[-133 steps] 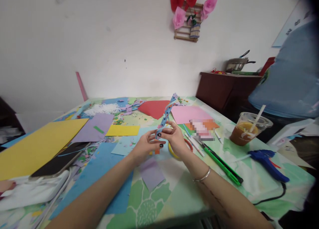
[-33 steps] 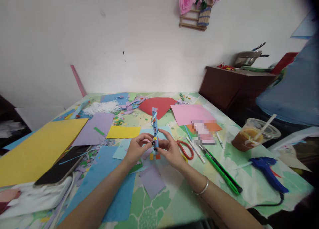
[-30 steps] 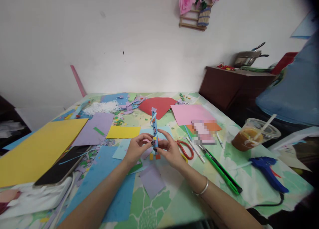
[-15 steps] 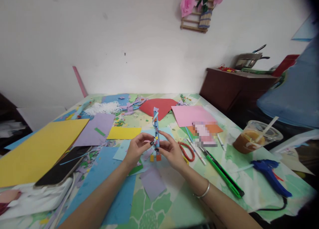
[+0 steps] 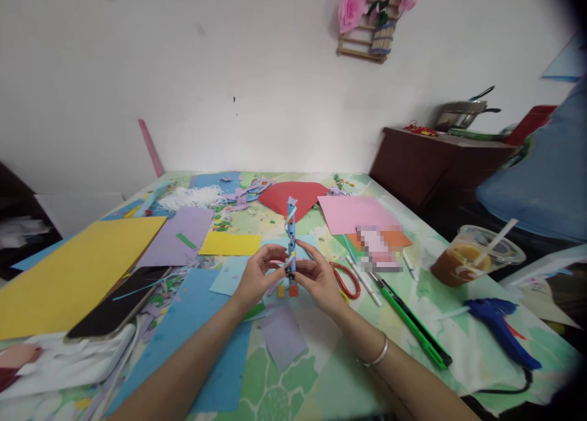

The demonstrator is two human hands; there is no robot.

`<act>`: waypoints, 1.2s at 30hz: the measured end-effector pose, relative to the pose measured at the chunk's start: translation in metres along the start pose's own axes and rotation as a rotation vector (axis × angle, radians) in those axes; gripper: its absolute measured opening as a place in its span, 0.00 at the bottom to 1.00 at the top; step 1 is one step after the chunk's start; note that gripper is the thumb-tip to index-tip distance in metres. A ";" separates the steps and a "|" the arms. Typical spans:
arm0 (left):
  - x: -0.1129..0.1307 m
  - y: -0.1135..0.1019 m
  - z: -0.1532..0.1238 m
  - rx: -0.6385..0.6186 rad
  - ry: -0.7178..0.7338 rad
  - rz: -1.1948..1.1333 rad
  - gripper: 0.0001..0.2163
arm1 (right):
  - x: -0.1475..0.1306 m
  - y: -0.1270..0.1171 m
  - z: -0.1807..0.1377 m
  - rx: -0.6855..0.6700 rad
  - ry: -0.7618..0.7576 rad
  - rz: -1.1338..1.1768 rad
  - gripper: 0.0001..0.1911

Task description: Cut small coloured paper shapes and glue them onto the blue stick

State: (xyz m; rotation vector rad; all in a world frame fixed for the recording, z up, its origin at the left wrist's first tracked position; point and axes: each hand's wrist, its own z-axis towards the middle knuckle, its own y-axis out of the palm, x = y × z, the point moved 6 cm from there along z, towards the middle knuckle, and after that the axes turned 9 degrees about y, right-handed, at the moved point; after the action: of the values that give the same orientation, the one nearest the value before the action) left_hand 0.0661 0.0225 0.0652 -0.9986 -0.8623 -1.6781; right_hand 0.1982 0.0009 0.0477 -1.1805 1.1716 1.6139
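A slim blue paper tube stands upright in front of me. A pale strip winds round it, small dark and coloured pieces dot its side, and a purple shape tops it. Orange and yellow squares show at its foot; whether they are joined to it I cannot tell. My left hand pinches the lower part of the tube from the left, fingers curled. From the other side my right hand grips the same part, its thumb close to the left thumb. The fingers partly cover the tube's lower end.
Right of my hands lie red-handled scissors, a marker, a green utility knife and a blue glue gun. A drink cup stands behind the gun. Coloured paper sheets, scraps and a phone cover the left side.
My left thumb has slid down and right along the tube, nearer my right thumb. The tube stays upright between both hands. The whole view has shifted slightly.
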 end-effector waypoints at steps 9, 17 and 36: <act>0.006 -0.001 0.001 0.022 0.027 -0.015 0.06 | 0.004 0.000 0.000 -0.013 0.022 -0.010 0.32; 0.005 -0.004 0.001 0.048 -0.016 -0.039 0.05 | 0.003 0.003 -0.001 -0.048 0.029 0.018 0.34; -0.005 -0.007 0.001 0.037 -0.100 -0.145 0.05 | 0.006 0.010 -0.004 -0.084 0.109 0.123 0.42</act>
State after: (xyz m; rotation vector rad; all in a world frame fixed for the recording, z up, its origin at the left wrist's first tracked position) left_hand 0.0611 0.0275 0.0602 -1.0221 -1.0499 -1.7385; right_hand 0.1886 -0.0052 0.0433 -1.2855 1.2778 1.7237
